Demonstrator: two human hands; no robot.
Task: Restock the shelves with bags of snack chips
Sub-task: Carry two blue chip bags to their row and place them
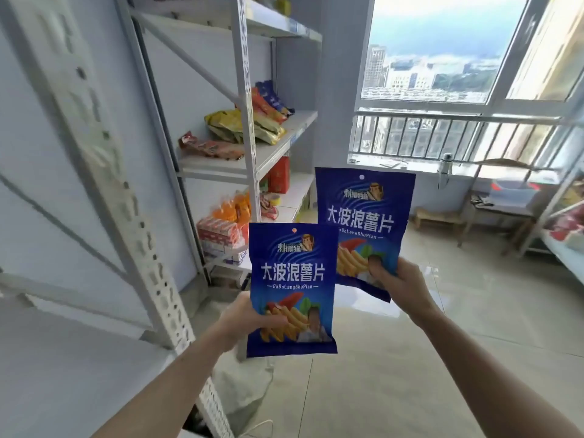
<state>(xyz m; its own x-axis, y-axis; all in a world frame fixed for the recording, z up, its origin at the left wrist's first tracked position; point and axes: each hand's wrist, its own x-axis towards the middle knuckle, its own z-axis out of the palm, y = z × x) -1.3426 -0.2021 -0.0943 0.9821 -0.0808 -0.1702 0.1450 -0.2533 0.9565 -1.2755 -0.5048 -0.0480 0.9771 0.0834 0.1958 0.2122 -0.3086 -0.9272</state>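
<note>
Now we carry two bags — left hand (249,314) clamps one (292,289), right hand (398,279) the other (363,216); next, the shelf (284,137) at ten o'clock.

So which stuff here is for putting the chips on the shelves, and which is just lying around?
For the job:
- left hand holding a shiny blue chip bag
- right hand holding a second blue chip bag
- white metal shelf rack

Just lying about:
- small wooden stool
- white sack on the floor
- red box
</note>
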